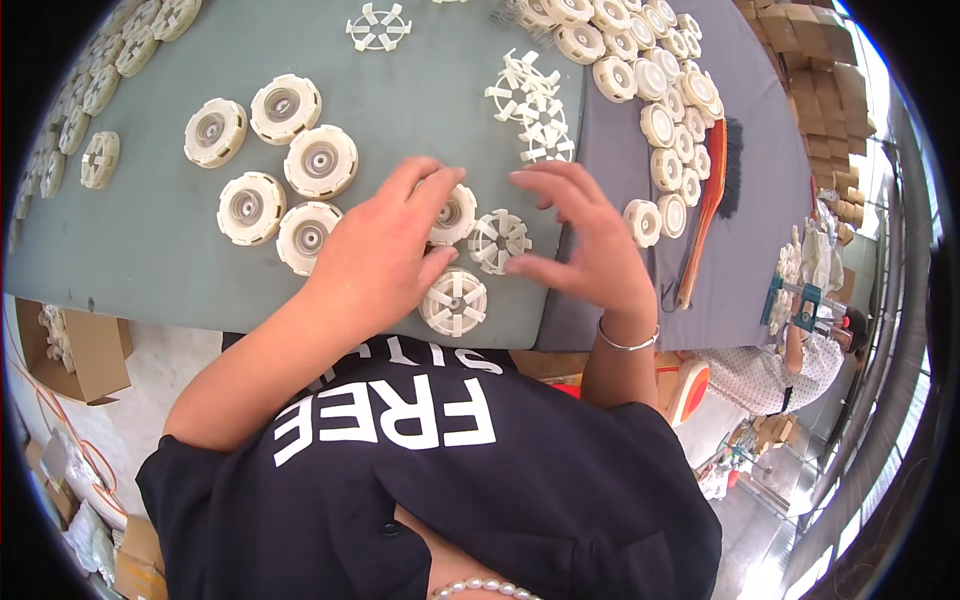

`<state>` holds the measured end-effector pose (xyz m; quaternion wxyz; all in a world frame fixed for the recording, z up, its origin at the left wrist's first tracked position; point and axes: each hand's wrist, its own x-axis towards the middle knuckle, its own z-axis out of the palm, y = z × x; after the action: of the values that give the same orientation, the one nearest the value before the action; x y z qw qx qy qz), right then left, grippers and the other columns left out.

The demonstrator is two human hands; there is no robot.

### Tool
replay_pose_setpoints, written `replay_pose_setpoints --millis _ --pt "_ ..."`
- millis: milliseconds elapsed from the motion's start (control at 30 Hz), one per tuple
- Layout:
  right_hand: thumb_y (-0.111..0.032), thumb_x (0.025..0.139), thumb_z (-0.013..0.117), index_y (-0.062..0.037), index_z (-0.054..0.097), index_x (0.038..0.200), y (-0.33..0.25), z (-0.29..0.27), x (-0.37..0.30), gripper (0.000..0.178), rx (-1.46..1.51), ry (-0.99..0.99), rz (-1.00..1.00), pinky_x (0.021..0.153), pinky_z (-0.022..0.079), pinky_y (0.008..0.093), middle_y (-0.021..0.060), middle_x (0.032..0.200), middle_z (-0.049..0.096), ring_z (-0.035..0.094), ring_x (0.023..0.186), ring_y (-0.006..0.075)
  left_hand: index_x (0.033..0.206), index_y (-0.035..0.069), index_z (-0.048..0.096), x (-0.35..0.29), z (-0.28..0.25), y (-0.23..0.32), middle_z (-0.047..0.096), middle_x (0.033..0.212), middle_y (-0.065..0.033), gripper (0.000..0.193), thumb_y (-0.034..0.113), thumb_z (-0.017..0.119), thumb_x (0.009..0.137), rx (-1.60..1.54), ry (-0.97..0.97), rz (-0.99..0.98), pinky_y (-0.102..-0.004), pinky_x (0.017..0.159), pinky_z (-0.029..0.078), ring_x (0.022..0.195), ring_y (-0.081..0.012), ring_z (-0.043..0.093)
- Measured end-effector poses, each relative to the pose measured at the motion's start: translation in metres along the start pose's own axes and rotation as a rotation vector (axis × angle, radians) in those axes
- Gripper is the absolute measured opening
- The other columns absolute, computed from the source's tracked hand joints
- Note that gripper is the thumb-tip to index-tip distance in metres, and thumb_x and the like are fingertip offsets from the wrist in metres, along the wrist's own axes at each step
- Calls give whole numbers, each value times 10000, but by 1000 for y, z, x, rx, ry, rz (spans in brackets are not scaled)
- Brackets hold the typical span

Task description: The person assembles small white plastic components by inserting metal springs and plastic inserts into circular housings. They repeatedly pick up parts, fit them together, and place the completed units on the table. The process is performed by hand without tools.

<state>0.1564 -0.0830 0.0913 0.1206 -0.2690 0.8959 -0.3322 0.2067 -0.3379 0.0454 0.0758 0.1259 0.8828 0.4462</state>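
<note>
Here in the middle of the frame is a cream round disc (456,214), flat on the table (140,255), and the left hand (375,245) is right over its left side. That left grip is curved, forefinger by the upper rim, thumb down near the lower one, a gap about as wide as the disc between them; whether the fingertips press on it, I can't tell. Just to its right, a pale openwork ring (500,242) with spokes, and over there comes the right hand (597,245): its grip is wide, fingers high, thumb low, the thumb tip right at the ring's lower right edge, contact uncertain, nothing caught between. Directly below, near the left thumb, sits a spoked disc (453,301), also flat.

Moving out: left of centre, five cream discs with clear round centres, the upper right one (286,108) close to its neighbours. Above the right hand, a jumble of openwork rings (530,108); one more spoked ring (379,27) lies alone at top centre. Upper right, a big heap of discs (655,75) on grey cloth (605,300), a red-handled brush (707,200) alongside. More discs line the upper left edge, a cardboard box (105,355) stands lower left, and a co-worker in spotted clothing (780,370) is at lower right.
</note>
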Motion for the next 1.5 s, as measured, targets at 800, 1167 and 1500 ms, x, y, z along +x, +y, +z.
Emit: replay_pose_setpoints --millis 800,1167,1500 --pt "5 710 696 -13 685 1377 -14 25 4 667 399 221 -227 856 578 362 137 1224 630 652 1062 241 1518 31 563 7 -5 25 650 1342 -117 651 230 818 953 -881 -93 -83 -286 696 589 867 -123 696" --pt "32 694 726 -48 712 1211 -34 50 5 524 474 410 -174 846 574 377 156 1225 631 648 992 262 1278 39 698 9 -5 18 728 998 -38 313 42 679 966 -191 233 181 -288 609 555 779 -100 677" --pt "35 710 810 -99 743 1106 -20 62 17 423 230 476 -452 882 572 408 146 1306 630 642 1135 321 1098 67 729 13 -12 25 663 798 -65 153 50 726 946 -593 277 -108 -293 548 470 685 -132 655"
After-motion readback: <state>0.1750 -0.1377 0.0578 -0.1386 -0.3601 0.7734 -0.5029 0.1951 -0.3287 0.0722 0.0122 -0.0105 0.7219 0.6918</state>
